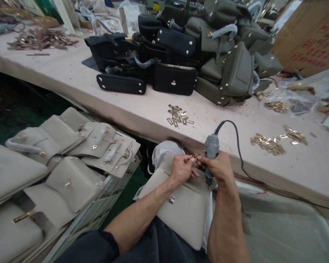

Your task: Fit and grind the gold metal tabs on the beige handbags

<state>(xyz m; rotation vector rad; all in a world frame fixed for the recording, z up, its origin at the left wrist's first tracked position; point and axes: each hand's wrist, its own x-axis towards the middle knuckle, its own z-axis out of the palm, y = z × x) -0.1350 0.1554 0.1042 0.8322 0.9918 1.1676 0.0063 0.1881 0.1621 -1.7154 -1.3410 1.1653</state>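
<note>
A beige handbag (pixel 185 213) lies across my lap, a small metal turn-lock on its front. Above its upper part, my left hand (pixel 183 168) pinches a small gold metal plate (pixel 195 155) between thumb and fingers. My right hand (pixel 218 166) is wrapped round a grey corded electric screwdriver (pixel 212 146), whose dark tip points down toward the bag's flap (pixel 199 182). The right thumb and fingertips come close to the gold plate; whether they touch it I cannot tell. A black cord (pixel 237 146) loops from the tool's top over the table.
Beige bags (pixel 68 182) fill a crate at left. Black bags (pixel 174 79) and olive bags (pixel 230 76) are heaped on the table (pixel 142 113). Gold frames (pixel 178 116) and more gold fittings (pixel 267 144) lie near its front edge. A carton (pixel 309 40) stands at back right.
</note>
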